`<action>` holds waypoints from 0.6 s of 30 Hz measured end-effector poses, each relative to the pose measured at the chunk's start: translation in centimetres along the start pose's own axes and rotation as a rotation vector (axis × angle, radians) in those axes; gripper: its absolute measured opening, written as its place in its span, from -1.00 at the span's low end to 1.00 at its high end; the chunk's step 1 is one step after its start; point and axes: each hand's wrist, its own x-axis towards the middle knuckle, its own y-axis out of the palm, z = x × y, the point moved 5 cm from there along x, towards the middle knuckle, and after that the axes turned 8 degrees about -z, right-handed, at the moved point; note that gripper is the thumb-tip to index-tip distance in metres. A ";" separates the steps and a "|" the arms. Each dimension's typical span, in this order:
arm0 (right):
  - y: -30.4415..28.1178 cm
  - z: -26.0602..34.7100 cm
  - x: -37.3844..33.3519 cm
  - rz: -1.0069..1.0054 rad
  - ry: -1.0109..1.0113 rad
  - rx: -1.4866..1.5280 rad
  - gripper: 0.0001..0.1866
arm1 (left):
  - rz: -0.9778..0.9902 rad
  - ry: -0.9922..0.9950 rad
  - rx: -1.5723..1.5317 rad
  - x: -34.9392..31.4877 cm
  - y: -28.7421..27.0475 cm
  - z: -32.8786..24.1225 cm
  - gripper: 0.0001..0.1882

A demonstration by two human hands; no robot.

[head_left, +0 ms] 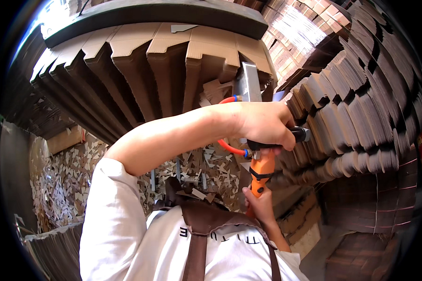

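Note:
An orange air-powered tool (262, 165) with a black side handle, a red hose loop and a long silver metal head (252, 82) is in both of my hands. My left arm reaches across to the right, and my left hand (268, 122) is closed around the black side handle. Lower down, my right hand (261, 206) wraps the orange grip close to my body. The metal head points away from me, beside the right end of a row of stacked die-cut cardboard sheets (166, 40). Whatever its tip touches is hard to make out.
A dark beam (154, 18) lies across the top of the cardboard stacks. Tall piles of cut cardboard (347, 117) stand close on the right. Cardboard scraps (98, 182) litter the floor at left. Strapped bundles (375, 201) sit at the lower right.

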 end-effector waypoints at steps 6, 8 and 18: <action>-0.5 -1.1 -0.6 0.035 0.081 -0.030 -0.81 | 0.000 -0.041 -0.070 0.7 -0.1 1.2 -0.76; -0.1 -0.1 -0.4 0.045 0.084 -0.028 -0.80 | -0.015 -0.086 -0.079 1.2 -0.4 1.3 -0.79; 0.4 -2.2 0.4 0.012 0.195 -0.068 -0.79 | 0.010 -0.128 -0.173 2.2 -0.7 4.5 -0.79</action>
